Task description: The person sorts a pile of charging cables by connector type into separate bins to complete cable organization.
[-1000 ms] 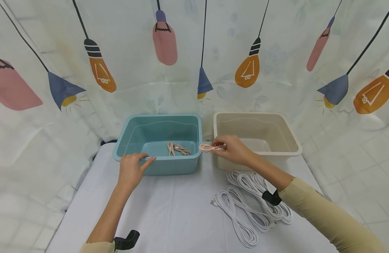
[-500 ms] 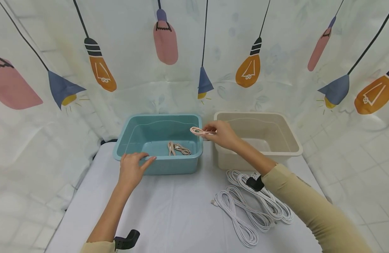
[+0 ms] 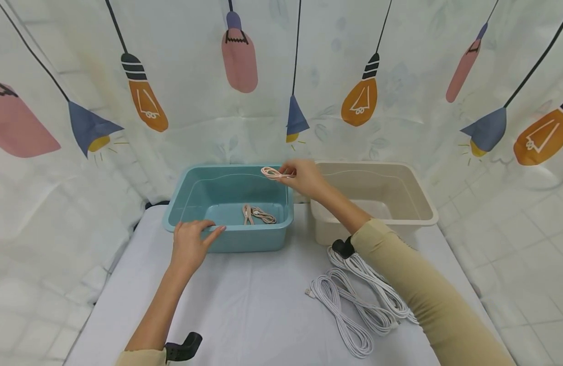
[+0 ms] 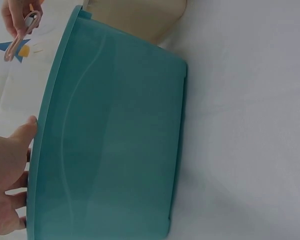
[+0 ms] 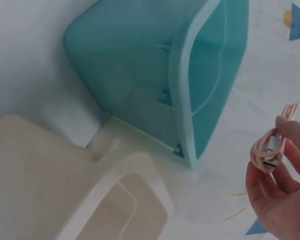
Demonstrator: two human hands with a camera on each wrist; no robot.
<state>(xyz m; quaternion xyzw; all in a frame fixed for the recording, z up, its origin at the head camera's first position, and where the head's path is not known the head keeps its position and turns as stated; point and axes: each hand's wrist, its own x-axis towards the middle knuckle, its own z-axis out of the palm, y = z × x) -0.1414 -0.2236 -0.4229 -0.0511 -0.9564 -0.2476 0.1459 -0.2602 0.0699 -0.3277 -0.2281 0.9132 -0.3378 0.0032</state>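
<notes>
My left hand [image 3: 189,246] rests on the front rim of a teal plastic bin [image 3: 245,240], thumb and fingers spread along the edge. My right hand [image 3: 303,177] pinches a coiled pale-pink USB cable [image 3: 271,173] above the bin's back right corner. In the right wrist view the white metal-tipped USB plug [image 5: 275,145] shows between thumb and fingers. Inside the teal bin, on its floor toward the right, lies a beige-pink bundled cable [image 3: 262,216]. Coiled white cables [image 3: 341,310] lie on the table at the right, partly hidden by my right sleeve.
A cream bin [image 3: 377,223] stands just right of the teal one, with a narrow gap between. Both stand near the back of the table [image 3: 254,305], which has a white cloth. Behind hangs a curtain [image 3: 263,137] printed with lamps.
My right hand has moved left and upward, from the front left of the cream bin to above the teal bin's back right, carrying the pink USB cable. The left hand has stayed put.
</notes>
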